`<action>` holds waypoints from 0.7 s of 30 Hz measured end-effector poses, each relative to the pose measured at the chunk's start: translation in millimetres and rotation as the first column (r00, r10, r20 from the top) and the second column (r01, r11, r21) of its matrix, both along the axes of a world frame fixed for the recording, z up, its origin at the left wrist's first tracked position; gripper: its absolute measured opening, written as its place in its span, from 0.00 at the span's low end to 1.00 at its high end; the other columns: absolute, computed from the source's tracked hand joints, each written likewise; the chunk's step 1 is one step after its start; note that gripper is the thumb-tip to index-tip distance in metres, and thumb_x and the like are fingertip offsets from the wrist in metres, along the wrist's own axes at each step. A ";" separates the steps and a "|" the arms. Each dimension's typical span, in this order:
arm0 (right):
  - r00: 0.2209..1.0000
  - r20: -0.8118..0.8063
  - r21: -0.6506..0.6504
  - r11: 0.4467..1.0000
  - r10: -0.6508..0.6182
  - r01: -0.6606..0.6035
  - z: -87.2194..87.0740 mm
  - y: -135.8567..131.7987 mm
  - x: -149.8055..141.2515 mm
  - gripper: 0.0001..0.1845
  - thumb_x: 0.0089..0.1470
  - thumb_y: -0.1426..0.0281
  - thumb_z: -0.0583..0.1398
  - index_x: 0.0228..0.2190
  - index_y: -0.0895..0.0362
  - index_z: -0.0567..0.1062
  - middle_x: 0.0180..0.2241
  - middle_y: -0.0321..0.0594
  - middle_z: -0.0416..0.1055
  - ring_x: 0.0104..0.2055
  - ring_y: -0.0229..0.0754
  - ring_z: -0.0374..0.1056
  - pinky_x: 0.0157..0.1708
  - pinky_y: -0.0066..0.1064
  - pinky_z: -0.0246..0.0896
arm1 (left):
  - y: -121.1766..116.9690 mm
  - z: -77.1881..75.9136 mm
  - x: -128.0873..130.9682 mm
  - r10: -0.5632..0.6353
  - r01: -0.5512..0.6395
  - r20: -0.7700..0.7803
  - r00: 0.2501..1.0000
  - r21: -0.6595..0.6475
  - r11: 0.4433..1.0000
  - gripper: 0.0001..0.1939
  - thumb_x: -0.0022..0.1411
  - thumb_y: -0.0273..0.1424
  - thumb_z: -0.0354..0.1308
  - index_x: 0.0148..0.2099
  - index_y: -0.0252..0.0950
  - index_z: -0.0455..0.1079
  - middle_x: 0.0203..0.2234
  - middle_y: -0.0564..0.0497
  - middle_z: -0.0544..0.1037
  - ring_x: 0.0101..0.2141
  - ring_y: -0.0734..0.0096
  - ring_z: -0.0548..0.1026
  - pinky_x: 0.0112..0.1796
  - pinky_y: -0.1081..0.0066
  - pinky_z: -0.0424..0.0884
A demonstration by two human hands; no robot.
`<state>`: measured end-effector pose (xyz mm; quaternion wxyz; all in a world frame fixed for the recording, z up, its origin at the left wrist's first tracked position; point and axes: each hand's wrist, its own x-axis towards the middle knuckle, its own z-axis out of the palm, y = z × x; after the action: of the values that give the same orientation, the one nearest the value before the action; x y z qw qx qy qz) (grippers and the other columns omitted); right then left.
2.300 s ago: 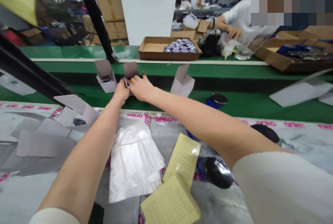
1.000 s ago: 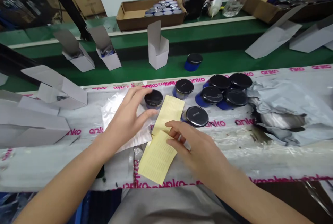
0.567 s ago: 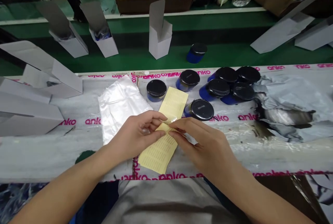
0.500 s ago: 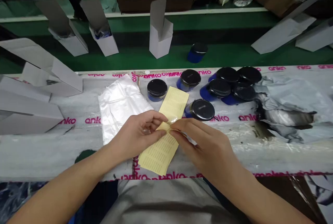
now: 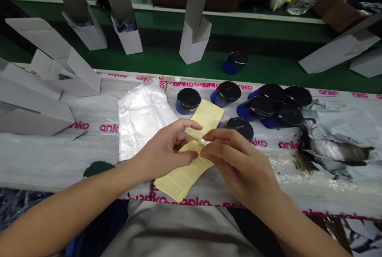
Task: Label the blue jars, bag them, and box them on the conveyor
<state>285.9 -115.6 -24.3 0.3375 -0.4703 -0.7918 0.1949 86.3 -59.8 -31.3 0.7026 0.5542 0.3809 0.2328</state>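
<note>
left hand [image 5: 162, 149] and right hand [image 5: 238, 161] have met over yellow labels [image 5: 207, 115].

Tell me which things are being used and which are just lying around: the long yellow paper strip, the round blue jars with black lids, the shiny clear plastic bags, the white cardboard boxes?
Being used:
the left hand
the right hand
the long yellow paper strip, touched by both hands

Just lying around:
the round blue jars with black lids
the shiny clear plastic bags
the white cardboard boxes

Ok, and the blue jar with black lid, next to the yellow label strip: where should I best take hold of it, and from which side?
Best close the fingers around the round black lid from above, slightly from the left. The jar stands upright, so the lid faces up and is free, and the yellow label strip lies close on its right side.
</note>
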 end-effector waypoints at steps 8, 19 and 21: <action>0.977 -0.193 -0.105 0.992 -0.095 0.076 -0.2 3.9 -4.9 0.10 0.63 0.80 0.60 0.34 0.53 0.74 0.42 0.41 0.72 0.46 0.40 0.72 0.33 0.26 0.67 | -0.4 -2.1 -0.4 -0.030 0.032 0.072 0.997 -0.028 0.999 0.27 0.58 0.24 0.61 0.58 0.46 0.62 0.36 0.53 0.79 0.31 0.71 0.75 0.29 0.71 0.64; 0.769 -0.544 -0.416 0.904 -0.335 0.100 17.6 16.2 7.7 0.02 0.59 0.69 0.67 0.33 0.51 0.81 0.44 0.42 0.70 0.48 0.44 0.70 0.34 0.29 0.72 | 6.8 8.6 -9.8 0.237 0.042 -0.317 0.918 0.672 0.739 0.17 0.63 0.31 0.66 0.52 0.44 0.66 0.47 0.50 0.76 0.47 0.60 0.75 0.46 0.60 0.74; 0.756 -0.551 -0.411 0.903 -0.354 0.124 21.3 21.8 12.2 0.01 0.58 0.69 0.68 0.32 0.51 0.81 0.45 0.42 0.70 0.48 0.44 0.70 0.35 0.28 0.72 | 22.5 12.6 -12.0 0.368 -0.017 -0.301 0.880 0.753 0.657 0.15 0.62 0.32 0.68 0.48 0.43 0.66 0.46 0.50 0.75 0.48 0.60 0.75 0.46 0.60 0.74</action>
<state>298.1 -93.7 -3.0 0.5092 -0.5322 -0.5231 0.4287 74.3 -37.3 -18.7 0.2905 0.7798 0.4581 0.3125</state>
